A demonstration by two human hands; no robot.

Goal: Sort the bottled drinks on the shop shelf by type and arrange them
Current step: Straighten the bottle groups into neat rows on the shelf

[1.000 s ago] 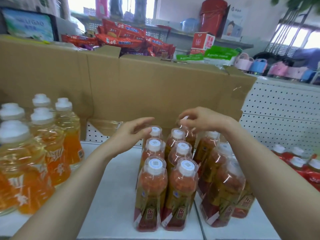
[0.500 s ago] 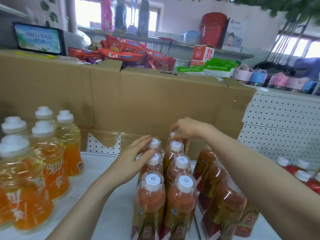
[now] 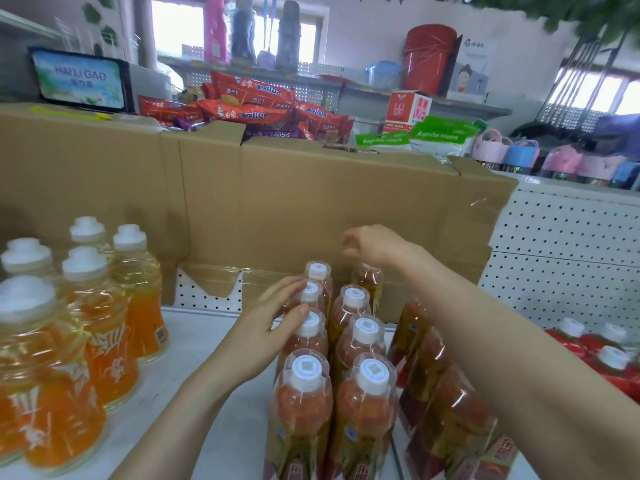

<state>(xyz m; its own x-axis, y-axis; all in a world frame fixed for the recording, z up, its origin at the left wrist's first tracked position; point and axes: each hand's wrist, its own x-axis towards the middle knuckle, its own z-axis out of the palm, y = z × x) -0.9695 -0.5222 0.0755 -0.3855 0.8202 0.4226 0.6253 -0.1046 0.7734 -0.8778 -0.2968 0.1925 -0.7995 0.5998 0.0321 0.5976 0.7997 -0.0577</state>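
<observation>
Several reddish tea bottles (image 3: 360, 344) with white caps stand in rows on the white shelf (image 3: 207, 375) in the middle. My left hand (image 3: 266, 327) lies flat against the left side of the second and third bottles of the left row, fingers apart. My right hand (image 3: 374, 245) is over the rearmost bottle (image 3: 367, 285) of the right row, fingers pinched at its cap, which is hidden. More of the same bottles (image 3: 446, 407) lie partly under my right forearm. Orange drink bottles (image 3: 97, 317) with white caps stand at the left.
A tall brown cardboard sheet (image 3: 311, 209) stands behind the bottles against the pegboard back (image 3: 561, 258). Red-labelled bottles (image 3: 609, 355) sit at the far right. Snack packs (image 3: 256, 109), a small screen (image 3: 81, 79) and tubs lie beyond the cardboard.
My left hand has slid forward and pressed against the left row of tea bottles. My right hand has stayed at the rearmost bottle's top. The camera has tilted up.
</observation>
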